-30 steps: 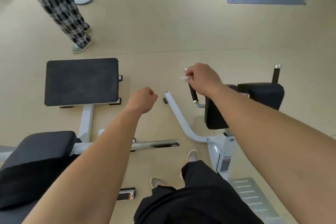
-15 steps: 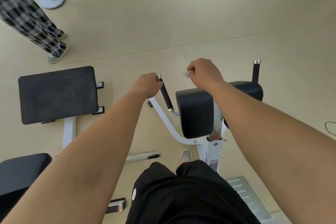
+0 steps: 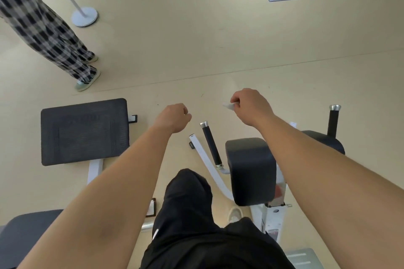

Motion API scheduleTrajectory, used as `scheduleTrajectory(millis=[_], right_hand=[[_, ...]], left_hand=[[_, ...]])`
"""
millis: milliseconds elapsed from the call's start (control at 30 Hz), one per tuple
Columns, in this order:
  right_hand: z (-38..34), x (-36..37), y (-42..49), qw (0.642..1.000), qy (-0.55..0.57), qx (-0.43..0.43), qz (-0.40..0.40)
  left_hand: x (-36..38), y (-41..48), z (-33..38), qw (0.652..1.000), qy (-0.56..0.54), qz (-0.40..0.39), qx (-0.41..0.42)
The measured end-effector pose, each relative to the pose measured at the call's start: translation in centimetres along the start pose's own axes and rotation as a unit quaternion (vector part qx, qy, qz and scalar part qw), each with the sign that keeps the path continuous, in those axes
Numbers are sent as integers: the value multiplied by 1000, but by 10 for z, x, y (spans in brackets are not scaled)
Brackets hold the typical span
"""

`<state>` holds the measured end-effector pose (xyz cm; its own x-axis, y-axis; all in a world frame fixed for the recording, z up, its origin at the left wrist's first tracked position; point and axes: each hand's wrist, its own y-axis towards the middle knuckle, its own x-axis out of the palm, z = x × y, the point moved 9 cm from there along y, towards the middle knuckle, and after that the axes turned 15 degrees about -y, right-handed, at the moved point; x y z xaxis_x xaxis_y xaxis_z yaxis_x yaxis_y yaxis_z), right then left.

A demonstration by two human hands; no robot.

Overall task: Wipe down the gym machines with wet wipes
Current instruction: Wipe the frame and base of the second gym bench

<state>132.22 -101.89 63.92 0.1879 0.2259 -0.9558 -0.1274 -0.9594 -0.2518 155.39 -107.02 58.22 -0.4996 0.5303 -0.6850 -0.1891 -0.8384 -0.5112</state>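
The right hand (image 3: pixel 249 106) pinches a small flat white wet wipe (image 3: pixel 228 106); the left hand (image 3: pixel 175 117) curls empty near the black cylindrical machine handle (image 3: pixel 211 144).

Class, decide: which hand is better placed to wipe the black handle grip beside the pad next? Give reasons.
Right. The right hand pinches the wet wipe near the handle grip; the left hand is curled and holds nothing.

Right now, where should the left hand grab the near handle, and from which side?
Probably mid-sleeve on the handle, from its left: the pad crowds its right side. It slants away with the capped end free, so wrap across the sleeve.
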Motion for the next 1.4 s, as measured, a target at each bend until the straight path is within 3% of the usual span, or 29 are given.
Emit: scheduleTrajectory(millis=[300,500,667,967,1400], right_hand=[[-71,-48,136,994,30,82,61],[-127,-63,208,990,42,120,56],[-125,-71,249,987,31,149,51],[-42,-80,314,967,52,239,74],[205,-152,399,895,111,416,118]], left_hand=[[-119,131,18,994,37,-34,94],[-202,197,4,988,82,-53,121],[-231,247,18,984,95,-64,135],[-211,346,125,958,139,-126,215],[-107,488,437,881,222,-219,355]])
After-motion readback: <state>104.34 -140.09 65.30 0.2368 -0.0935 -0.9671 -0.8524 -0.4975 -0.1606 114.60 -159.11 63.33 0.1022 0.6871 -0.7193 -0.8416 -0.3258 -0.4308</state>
